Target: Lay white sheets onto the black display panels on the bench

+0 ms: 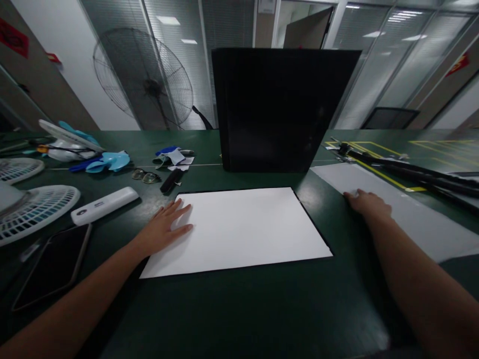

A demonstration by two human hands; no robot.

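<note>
A white rectangular sheet [243, 227] with thin black edges lies flat on the green table before me. My left hand [164, 227] rests on its left side, fingers spread and palm down. Off to the right, a thin, slightly translucent whitish sheet [415, 217] lies at an angle. My right hand [368, 203] is at that sheet's left edge, with thumb and fingers closed on it in a pinch; the fingertips are partly hidden. Behind the black-edged sheet, a large black panel [280, 109] stands upright.
On the left are a white desk fan [45, 199], a dark tablet [54, 262], a white oblong device [105, 204] and eyeglasses [145, 175]. A small black object [171, 180] lies near the sheet's far left corner. Long black strips [415, 169] lie at right.
</note>
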